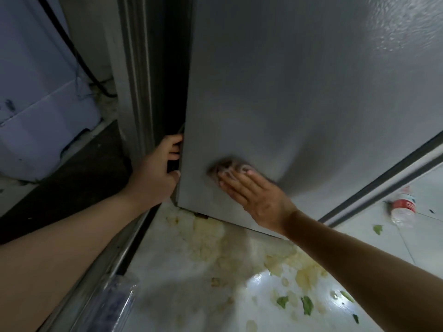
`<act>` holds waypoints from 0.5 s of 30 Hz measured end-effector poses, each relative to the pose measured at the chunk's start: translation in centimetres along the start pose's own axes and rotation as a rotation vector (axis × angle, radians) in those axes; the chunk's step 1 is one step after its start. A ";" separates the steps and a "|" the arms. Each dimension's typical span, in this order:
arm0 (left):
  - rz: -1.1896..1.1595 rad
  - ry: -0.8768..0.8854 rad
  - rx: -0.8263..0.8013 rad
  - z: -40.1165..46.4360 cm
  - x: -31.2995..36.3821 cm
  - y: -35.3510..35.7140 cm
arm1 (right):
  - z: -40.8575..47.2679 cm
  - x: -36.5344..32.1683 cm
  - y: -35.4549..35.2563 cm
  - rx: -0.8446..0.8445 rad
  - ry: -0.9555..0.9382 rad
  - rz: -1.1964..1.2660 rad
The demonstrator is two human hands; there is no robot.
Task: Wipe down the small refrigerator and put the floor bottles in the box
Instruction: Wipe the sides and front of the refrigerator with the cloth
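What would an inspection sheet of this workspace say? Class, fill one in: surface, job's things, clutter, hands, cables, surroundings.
Surface: tiled floor smeared with pale yellowish food mess and green leaf scraps.
Job's things: grey refrigerator door, open; cleaning cloth pressed flat against its lower part; plastic bottle with red label lying on the floor to the right.
Clutter: the spilled food only.
Hands: left hand grips the door's edge; right hand presses the cloth with straight fingers.
Cables: black cable hanging at upper left.
Surroundings: pale blue appliance at left; box not seen.
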State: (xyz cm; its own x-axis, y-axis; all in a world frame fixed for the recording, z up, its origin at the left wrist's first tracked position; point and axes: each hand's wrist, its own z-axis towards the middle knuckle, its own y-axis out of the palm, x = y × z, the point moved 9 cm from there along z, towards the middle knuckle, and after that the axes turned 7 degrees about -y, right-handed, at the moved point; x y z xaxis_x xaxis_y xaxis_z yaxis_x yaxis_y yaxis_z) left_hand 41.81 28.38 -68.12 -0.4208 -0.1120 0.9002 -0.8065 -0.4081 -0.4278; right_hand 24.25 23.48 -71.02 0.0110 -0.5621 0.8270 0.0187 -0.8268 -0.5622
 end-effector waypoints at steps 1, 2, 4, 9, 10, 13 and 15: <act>-0.014 -0.001 -0.009 -0.1 0.0 0.1 | 0.0 -1.2 0.6 -0.064 -0.068 -0.010; -0.031 -0.007 -0.021 -0.2 0.0 0.1 | 0.0 -1.7 0.8 -0.109 -0.097 -0.001; -0.066 -0.032 -0.056 -0.4 -0.2 0.2 | -0.2 -1.3 0.1 -0.107 -0.098 -0.012; -0.062 -0.064 -0.141 -0.5 -0.8 -0.3 | 1.7 5.8 -5.3 0.185 0.183 0.081; -0.074 -0.082 -0.149 -0.5 -1.1 -0.4 | 2.2 7.0 -6.3 0.272 0.269 0.107; -0.052 -0.123 -0.169 -0.5 -2.1 -0.3 | 3.6 7.1 -6.7 0.332 0.381 0.146; -0.027 -0.133 -0.178 -0.3 -2.6 -0.2 | 5.0 4.7 -5.1 0.223 0.280 0.131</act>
State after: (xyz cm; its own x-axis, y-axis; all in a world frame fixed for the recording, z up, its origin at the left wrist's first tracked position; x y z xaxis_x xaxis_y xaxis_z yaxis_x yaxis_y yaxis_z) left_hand 43.00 29.02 -70.41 -0.3486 -0.2268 0.9094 -0.8826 -0.2472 -0.3999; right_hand 29.23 25.12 -64.27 -0.2448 -0.6726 0.6984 0.2530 -0.7397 -0.6236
